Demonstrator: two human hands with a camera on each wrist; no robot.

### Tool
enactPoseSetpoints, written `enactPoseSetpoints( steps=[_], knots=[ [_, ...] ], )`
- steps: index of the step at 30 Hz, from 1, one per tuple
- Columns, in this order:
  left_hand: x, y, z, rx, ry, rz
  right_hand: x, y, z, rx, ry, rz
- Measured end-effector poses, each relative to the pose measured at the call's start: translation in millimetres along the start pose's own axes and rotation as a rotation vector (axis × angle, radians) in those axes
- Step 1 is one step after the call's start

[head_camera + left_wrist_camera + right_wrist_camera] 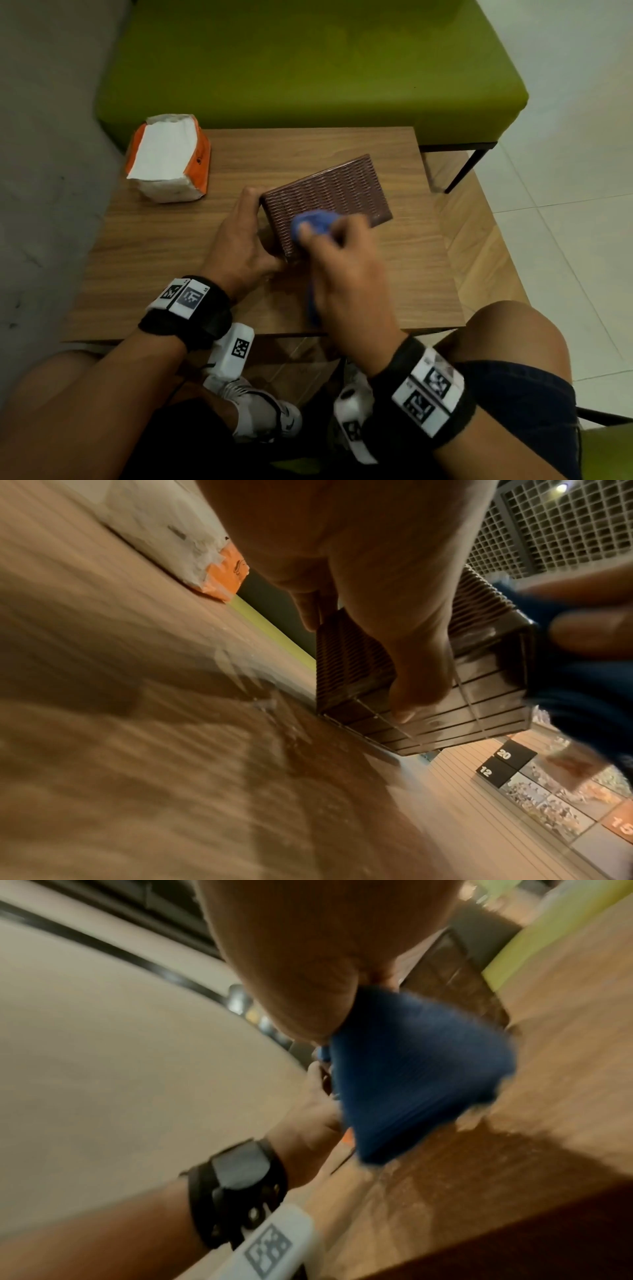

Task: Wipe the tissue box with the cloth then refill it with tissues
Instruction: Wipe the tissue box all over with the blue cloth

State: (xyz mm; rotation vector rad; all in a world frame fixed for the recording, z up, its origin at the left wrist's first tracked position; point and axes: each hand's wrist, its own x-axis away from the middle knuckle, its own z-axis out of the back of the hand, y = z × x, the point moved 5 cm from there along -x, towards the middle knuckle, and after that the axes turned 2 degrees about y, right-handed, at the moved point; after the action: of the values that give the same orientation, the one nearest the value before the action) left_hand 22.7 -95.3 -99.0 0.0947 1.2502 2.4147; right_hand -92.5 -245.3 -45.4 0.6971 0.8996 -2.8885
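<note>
A brown woven tissue box (335, 192) lies on the wooden table (154, 246), its ribbed face up. My left hand (246, 236) grips its near-left end, thumb on the near side and fingers round the far corner; in the left wrist view the thumb (414, 674) presses the box's slatted side (462, 718). My right hand (342, 260) holds a bunched blue cloth (313, 222) on the box's near edge; a tail of it hangs below the palm. In the right wrist view the cloth (421, 1074) hangs from the fist, blurred. A tissue pack (168, 157), orange and white, sits at the table's far left.
A green upholstered bench (308, 61) on black legs stands just beyond the table. A grey wall (44, 137) runs along the left and pale floor tiles (565, 222) on the right. My knees and shoes are below the table's near edge.
</note>
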Motion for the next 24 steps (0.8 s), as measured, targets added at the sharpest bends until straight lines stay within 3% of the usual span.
enactPoseSetpoints(
  steps=[2, 3, 7, 9, 12, 14, 17, 18, 22, 24],
  knots=[
    [0.1, 0.6, 0.2, 0.0, 0.006, -0.028, 4.5, -4.6, -3.6, -0.016, -0.092, 0.093],
    [0.5, 0.9, 0.0, -0.016, 0.007, -0.037, -2.0, 7.9, 1.9, -0.028, -0.054, 0.069],
    [1.8, 4.2, -2.6, -0.064, 0.015, -0.041, -28.1, 59.1, 35.2, -0.037, 0.301, -0.249],
    [2.4, 2.9, -3.5, -0.041, 0.02, -0.026, -28.8, 30.4, 20.7, -0.006, 0.194, -0.173],
    [2.7, -0.2, -0.7, 0.01, 0.01, -0.001, -19.8, -15.0, -3.4, -0.004, -0.056, 0.101],
    [2.8, -0.5, 1.1, -0.003, 0.019, -0.021, -36.1, 9.0, 4.6, -0.004, 0.013, 0.056],
    [4.7, 0.5, -1.7, -0.042, 0.033, -0.046, -57.0, 48.7, 30.5, -0.027, 0.284, -0.184],
    [5.1, 0.3, -3.2, -0.038, 0.035, -0.049, -56.8, 41.6, 27.8, -0.027, 0.271, -0.18],
    [5.9, -1.2, -2.5, 0.026, 0.03, -0.043, -37.3, -19.9, -2.7, -0.033, -0.042, 0.094],
    [5.8, -3.3, -1.0, -0.006, 0.023, -0.069, -45.2, -2.0, 3.2, -0.018, 0.007, 0.066]
  ],
)
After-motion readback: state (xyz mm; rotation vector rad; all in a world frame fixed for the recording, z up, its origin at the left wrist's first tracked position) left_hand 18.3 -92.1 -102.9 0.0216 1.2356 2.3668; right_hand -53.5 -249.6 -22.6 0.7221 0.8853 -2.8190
